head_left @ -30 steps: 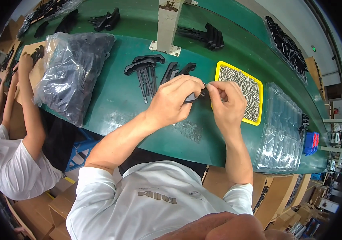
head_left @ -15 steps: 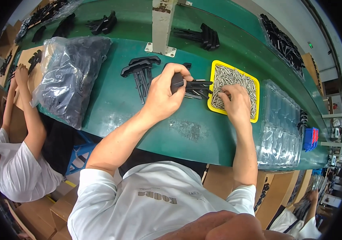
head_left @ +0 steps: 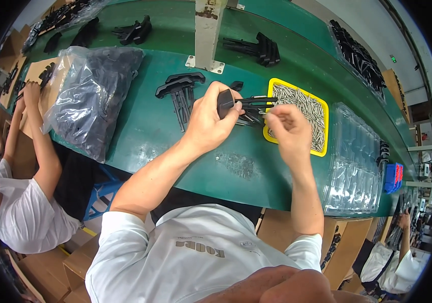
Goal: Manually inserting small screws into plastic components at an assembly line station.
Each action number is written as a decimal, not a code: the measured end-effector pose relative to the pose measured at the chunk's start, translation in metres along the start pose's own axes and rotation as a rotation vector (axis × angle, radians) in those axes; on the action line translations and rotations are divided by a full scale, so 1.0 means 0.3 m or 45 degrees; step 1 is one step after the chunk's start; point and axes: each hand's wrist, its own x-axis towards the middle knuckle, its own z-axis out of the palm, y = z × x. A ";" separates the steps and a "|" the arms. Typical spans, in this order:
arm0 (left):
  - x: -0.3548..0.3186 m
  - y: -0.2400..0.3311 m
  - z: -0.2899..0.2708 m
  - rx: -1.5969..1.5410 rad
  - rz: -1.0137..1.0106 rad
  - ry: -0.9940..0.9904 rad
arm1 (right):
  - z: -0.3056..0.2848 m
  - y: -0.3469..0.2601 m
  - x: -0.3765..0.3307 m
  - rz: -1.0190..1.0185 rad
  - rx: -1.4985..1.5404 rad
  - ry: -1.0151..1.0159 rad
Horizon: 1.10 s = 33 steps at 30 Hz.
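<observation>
My left hand (head_left: 208,118) is closed around the wide end of a black plastic part (head_left: 225,103), whose long thin prongs point right toward the bin. My right hand (head_left: 294,134) is pinched at the prong tips, over the near-left edge of a yellow bin (head_left: 325,129). A small silvery metal pin (head_left: 263,113) shows at its fingertips. The bin holds many loose metal pins (head_left: 304,106). Under and behind my left hand lie more black parts, partly hidden. Several similar T-shaped black parts (head_left: 180,86) lie on the green table to the left.
A clear plastic bag of dark parts (head_left: 92,101) lies at the left. A white metal post (head_left: 208,35) is bolted down at the back. Clear plastic trays (head_left: 355,161) are stacked to the right, near a blue box (head_left: 393,177). At far left a co-worker (head_left: 29,202) handles black parts.
My right hand has come out of the pile of pins and moved left to the prong tips, a pin at its fingers. My left hand still holds the black part, almost unmoved.
</observation>
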 end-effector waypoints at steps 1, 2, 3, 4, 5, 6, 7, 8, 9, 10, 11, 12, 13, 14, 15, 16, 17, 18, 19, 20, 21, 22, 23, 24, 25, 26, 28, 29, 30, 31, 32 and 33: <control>-0.001 -0.001 0.001 -0.060 -0.019 -0.008 | 0.029 -0.013 -0.007 -0.018 -0.081 -0.034; -0.001 -0.002 0.002 -0.122 -0.039 -0.016 | 0.047 -0.019 -0.010 -0.036 -0.163 -0.067; -0.002 0.000 0.002 -0.120 -0.039 -0.010 | 0.057 -0.015 -0.008 -0.038 -0.162 -0.073; -0.002 0.004 0.002 -0.167 -0.054 -0.002 | 0.067 -0.002 -0.005 -0.258 -0.331 -0.019; -0.001 0.009 0.002 -0.215 -0.070 0.006 | 0.077 0.015 -0.002 -0.478 -0.499 0.035; 0.000 0.014 0.002 -0.263 -0.085 0.014 | 0.085 0.029 0.001 -0.700 -0.665 0.090; -0.001 0.018 0.001 -0.312 -0.100 0.021 | 0.092 0.037 0.002 -0.922 -0.830 0.147; -0.001 0.021 0.002 -0.315 -0.101 0.024 | 0.096 0.039 0.002 -0.923 -0.832 0.144; -0.002 0.024 0.002 -0.311 -0.108 0.036 | 0.099 0.040 0.000 -0.922 -0.844 0.152; -0.003 0.027 0.003 -0.308 -0.115 0.048 | 0.101 0.041 -0.002 -0.922 -0.857 0.161; -0.004 0.029 0.004 -0.304 -0.122 0.060 | 0.103 0.042 -0.004 -0.921 -0.869 0.170; -0.005 0.029 0.005 -0.299 -0.129 0.071 | 0.104 0.042 -0.005 -0.921 -0.881 0.180; -0.005 0.026 0.006 -0.301 -0.129 0.074 | 0.106 0.042 -0.005 -0.922 -0.882 0.177; -0.004 0.019 0.007 -0.283 -0.072 0.078 | 0.108 0.041 -0.005 -0.935 -0.876 0.180; -0.004 0.012 0.009 -0.265 -0.015 0.081 | 0.110 0.041 -0.005 -0.947 -0.869 0.183; -0.003 0.005 0.011 -0.246 0.042 0.084 | 0.111 0.041 -0.005 -0.959 -0.863 0.186; -0.002 0.003 0.012 -0.227 0.099 0.087 | 0.113 0.041 -0.005 -0.971 -0.857 0.190; -0.002 0.002 0.014 -0.228 0.099 0.087 | 0.114 0.042 -0.005 -0.971 -0.857 0.190; -0.003 0.002 0.017 -0.210 0.115 0.093 | 0.116 0.043 -0.005 -0.967 -0.848 0.199; -0.004 0.003 0.020 -0.192 0.132 0.099 | 0.118 0.045 -0.004 -0.964 -0.839 0.209; -0.005 0.003 0.022 -0.175 0.149 0.105 | 0.119 0.046 -0.003 -0.960 -0.831 0.219; -0.004 0.003 0.024 -0.157 0.166 0.110 | 0.119 0.047 -0.003 -0.955 -0.822 0.229; -0.005 0.002 0.023 -0.156 0.166 0.111 | 0.118 0.048 -0.004 -0.956 -0.821 0.229; -0.006 0.002 0.021 -0.208 0.113 0.105 | 0.115 0.049 -0.005 -0.882 -0.771 0.217; -0.007 0.001 0.018 -0.261 0.059 0.099 | 0.111 0.050 -0.007 -0.808 -0.720 0.205; -0.007 0.001 0.016 -0.313 0.006 0.093 | 0.108 0.050 -0.009 -0.735 -0.670 0.192; -0.008 0.000 0.015 -0.366 -0.047 0.086 | 0.107 0.052 -0.010 -0.661 -0.620 0.181; -0.008 -0.001 0.016 -0.402 -0.048 0.087 | 0.107 0.054 -0.010 -0.699 -0.623 0.196; -0.008 -0.003 0.017 -0.438 -0.050 0.088 | 0.109 0.056 -0.010 -0.738 -0.626 0.210; -0.009 -0.005 0.017 -0.475 -0.052 0.089 | 0.110 0.058 -0.009 -0.777 -0.628 0.225; -0.009 -0.005 0.018 -0.511 -0.053 0.090 | 0.111 0.058 -0.010 -0.815 -0.630 0.239; -0.009 -0.005 0.018 -0.511 -0.054 0.091 | 0.114 0.057 -0.011 -0.815 -0.630 0.238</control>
